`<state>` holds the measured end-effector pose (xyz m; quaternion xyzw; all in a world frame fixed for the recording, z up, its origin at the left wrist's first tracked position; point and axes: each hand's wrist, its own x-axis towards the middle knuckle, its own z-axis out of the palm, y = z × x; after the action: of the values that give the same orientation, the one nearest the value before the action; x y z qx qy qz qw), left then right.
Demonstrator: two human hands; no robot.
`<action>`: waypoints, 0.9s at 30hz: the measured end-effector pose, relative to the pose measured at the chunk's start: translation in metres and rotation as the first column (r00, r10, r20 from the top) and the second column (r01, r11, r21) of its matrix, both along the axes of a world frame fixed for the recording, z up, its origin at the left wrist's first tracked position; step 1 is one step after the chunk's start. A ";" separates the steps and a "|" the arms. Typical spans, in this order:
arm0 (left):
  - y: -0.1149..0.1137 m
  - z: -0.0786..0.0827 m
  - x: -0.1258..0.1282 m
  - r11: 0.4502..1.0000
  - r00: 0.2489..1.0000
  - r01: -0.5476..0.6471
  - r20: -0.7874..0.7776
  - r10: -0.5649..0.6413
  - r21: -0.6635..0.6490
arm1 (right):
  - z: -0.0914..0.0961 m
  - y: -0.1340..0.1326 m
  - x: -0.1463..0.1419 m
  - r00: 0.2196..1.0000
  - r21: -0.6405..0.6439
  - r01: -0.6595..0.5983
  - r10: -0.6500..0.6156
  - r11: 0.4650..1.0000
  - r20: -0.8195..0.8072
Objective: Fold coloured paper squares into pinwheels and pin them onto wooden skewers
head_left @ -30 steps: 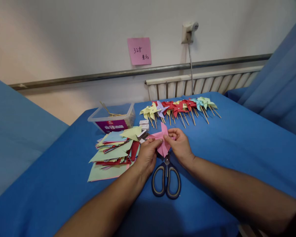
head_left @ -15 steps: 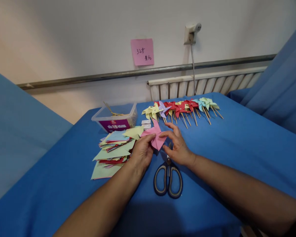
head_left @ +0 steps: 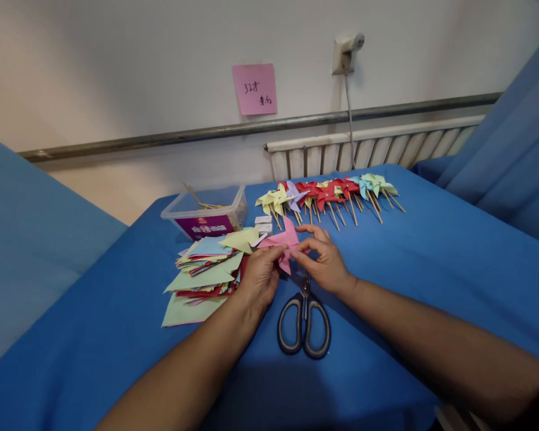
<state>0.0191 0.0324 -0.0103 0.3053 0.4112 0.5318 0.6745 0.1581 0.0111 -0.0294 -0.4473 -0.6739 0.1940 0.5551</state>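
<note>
Between my two hands is a pink paper pinwheel (head_left: 288, 232) with its blades partly folded. My left hand (head_left: 264, 272) pinches it near the centre from the left, thumb on top. From the right, my right hand (head_left: 324, 261) presses a blade toward the centre with thumb and forefinger together. No stick shows on this pinwheel. Just below the hands lie scissors (head_left: 304, 326) with dark handles, their blades partly hidden under my right hand. Left of my left hand is a stack of coloured paper (head_left: 211, 269), with a light yellow-green piece (head_left: 241, 240) on top.
A clear plastic box (head_left: 206, 212) holding thin sticks stands behind the paper. Small white boxes (head_left: 263, 224) sit beside it. Several finished pinwheels (head_left: 327, 194) on sticks lie along the back of the blue-covered table (head_left: 431, 269). A radiator (head_left: 381, 146) and wall socket (head_left: 344, 57) are behind.
My right hand's thumb and forefinger have closed together at the pinwheel's centre, folding in its right blade. The view has shifted slightly.
</note>
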 end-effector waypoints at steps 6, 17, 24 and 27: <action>-0.002 0.003 0.003 1.000 1.000 -0.019 -0.016 0.019 -0.016 | -0.003 0.005 0.001 0.996 -0.027 0.091 -0.091 0.995 -0.005; -0.004 0.002 0.006 1.000 0.999 -0.003 -0.033 0.002 -0.026 | -0.008 0.009 0.002 0.993 -0.064 0.119 -0.119 0.991 0.015; -0.003 0.001 0.004 1.000 0.996 0.006 -0.087 -0.007 -0.013 | -0.011 0.010 0.002 0.991 -0.086 0.130 -0.132 0.988 -0.017; -0.003 0.001 0.005 1.000 0.996 0.008 -0.093 -0.010 -0.014 | -0.011 0.010 0.002 0.990 -0.094 0.142 -0.143 0.985 -0.005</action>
<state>0.0236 0.0292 -0.0098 0.3271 0.4442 0.5112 0.6590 0.1597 0.0209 -0.0400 -0.5189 -0.6270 0.1877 0.5499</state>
